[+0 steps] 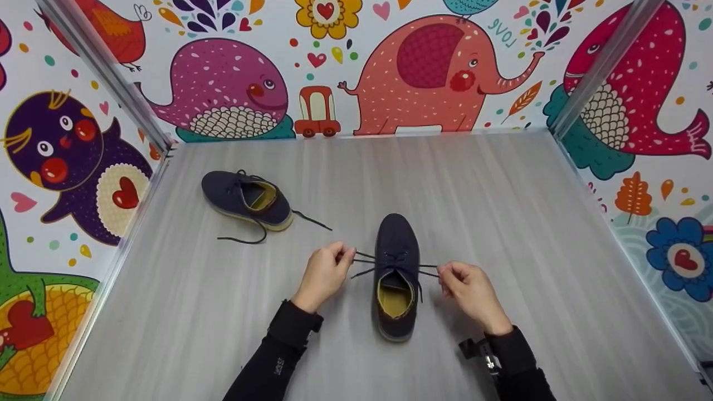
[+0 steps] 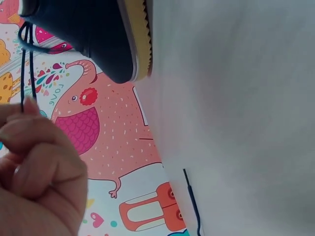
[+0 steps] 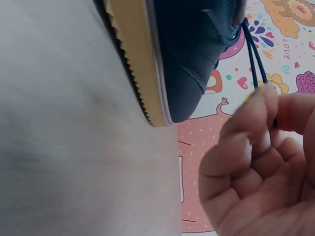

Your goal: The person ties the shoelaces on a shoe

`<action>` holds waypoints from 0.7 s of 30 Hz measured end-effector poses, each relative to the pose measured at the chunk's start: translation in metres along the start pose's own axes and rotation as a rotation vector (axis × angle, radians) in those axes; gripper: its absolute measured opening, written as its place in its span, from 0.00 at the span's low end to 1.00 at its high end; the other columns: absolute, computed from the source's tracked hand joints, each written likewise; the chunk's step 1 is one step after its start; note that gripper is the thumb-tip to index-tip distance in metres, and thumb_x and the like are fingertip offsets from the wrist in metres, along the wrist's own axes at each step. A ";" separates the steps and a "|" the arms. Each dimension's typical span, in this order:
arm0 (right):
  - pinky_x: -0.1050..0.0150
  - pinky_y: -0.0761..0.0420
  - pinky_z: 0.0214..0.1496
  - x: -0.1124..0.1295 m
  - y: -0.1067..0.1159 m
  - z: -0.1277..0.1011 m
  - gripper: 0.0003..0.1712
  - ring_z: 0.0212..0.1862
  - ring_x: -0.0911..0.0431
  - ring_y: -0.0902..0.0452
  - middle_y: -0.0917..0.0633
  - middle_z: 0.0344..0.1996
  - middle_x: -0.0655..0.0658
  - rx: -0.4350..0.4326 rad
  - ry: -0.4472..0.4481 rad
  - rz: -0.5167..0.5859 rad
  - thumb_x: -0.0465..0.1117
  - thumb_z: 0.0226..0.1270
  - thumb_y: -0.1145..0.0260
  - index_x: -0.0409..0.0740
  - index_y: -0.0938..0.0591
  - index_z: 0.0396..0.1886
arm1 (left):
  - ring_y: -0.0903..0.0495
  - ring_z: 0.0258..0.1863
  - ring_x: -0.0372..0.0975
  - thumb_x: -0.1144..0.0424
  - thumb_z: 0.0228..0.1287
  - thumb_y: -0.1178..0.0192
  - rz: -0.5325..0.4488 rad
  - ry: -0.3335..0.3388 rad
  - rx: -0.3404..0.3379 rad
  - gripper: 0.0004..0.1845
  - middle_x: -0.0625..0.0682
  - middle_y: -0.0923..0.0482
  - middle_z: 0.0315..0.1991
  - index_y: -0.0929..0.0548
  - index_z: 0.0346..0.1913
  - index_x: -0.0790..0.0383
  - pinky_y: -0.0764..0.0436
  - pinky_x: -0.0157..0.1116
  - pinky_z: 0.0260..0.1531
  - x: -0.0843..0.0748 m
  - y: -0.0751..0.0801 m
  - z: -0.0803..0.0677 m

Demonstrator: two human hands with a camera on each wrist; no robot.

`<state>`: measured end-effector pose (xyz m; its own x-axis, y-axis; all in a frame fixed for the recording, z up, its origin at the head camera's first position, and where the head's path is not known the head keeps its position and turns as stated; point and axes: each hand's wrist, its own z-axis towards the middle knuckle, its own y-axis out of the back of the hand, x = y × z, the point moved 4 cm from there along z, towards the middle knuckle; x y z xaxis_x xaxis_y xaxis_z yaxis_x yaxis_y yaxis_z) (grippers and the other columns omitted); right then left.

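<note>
Grey tabletop (image 1: 501, 234), navy yellow-lined shoe (image 1: 396, 250), both hands' fingers (image 1: 344, 252) pinching its dark laces (image 1: 365, 257).

1 unlaced navy shoe (image 1: 248, 199) on grey tabletop (image 1: 501, 223), cartoon-animal walls (image 1: 434, 72).

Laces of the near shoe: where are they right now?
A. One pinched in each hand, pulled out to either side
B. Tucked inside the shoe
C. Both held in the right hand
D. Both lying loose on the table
A: the left hand and right hand each pinch a lace beside the near shoe.
</note>
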<state>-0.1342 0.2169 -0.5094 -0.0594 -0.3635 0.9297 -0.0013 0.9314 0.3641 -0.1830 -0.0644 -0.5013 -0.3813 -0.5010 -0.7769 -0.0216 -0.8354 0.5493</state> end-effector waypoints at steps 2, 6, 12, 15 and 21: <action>0.69 0.32 0.23 -0.005 0.000 0.000 0.18 0.19 0.59 0.31 0.24 0.16 0.46 -0.029 0.040 -0.011 0.37 0.74 0.39 0.33 0.21 0.22 | 0.36 0.17 0.33 0.64 0.73 0.42 -0.011 -0.003 -0.036 0.16 0.42 0.32 0.18 0.26 0.23 0.58 0.35 0.32 0.20 0.002 0.001 -0.004; 0.69 0.37 0.22 -0.018 0.001 0.000 0.20 0.17 0.60 0.35 0.27 0.13 0.50 -0.083 0.103 -0.060 0.39 0.74 0.38 0.42 0.23 0.18 | 0.37 0.17 0.32 0.67 0.72 0.41 -0.022 -0.013 -0.101 0.15 0.42 0.33 0.18 0.26 0.23 0.59 0.36 0.32 0.20 0.006 -0.001 -0.014; 0.69 0.38 0.21 -0.028 -0.004 0.001 0.21 0.18 0.60 0.35 0.28 0.13 0.53 -0.140 0.121 -0.088 0.39 0.73 0.37 0.46 0.24 0.16 | 0.36 0.18 0.31 0.67 0.70 0.40 -0.034 -0.003 -0.156 0.15 0.43 0.31 0.18 0.24 0.23 0.60 0.35 0.31 0.20 0.010 -0.003 -0.023; 0.69 0.37 0.21 -0.026 0.000 0.001 0.20 0.18 0.60 0.34 0.27 0.14 0.52 -0.165 0.131 -0.087 0.40 0.74 0.37 0.45 0.22 0.17 | 0.35 0.18 0.32 0.64 0.72 0.40 -0.057 0.057 -0.092 0.14 0.43 0.30 0.18 0.22 0.24 0.60 0.34 0.31 0.20 0.008 -0.001 -0.022; 0.69 0.34 0.21 -0.010 0.008 0.002 0.18 0.18 0.59 0.33 0.25 0.14 0.49 -0.173 0.160 -0.011 0.40 0.75 0.38 0.39 0.20 0.22 | 0.34 0.17 0.33 0.61 0.72 0.40 -0.055 0.142 0.045 0.13 0.42 0.29 0.18 0.18 0.26 0.59 0.34 0.31 0.20 -0.003 0.010 -0.014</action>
<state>-0.1356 0.2276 -0.5158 0.0983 -0.3854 0.9175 0.1712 0.9148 0.3659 -0.1694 -0.0737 -0.4976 -0.2440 -0.4841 -0.8403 -0.0814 -0.8532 0.5151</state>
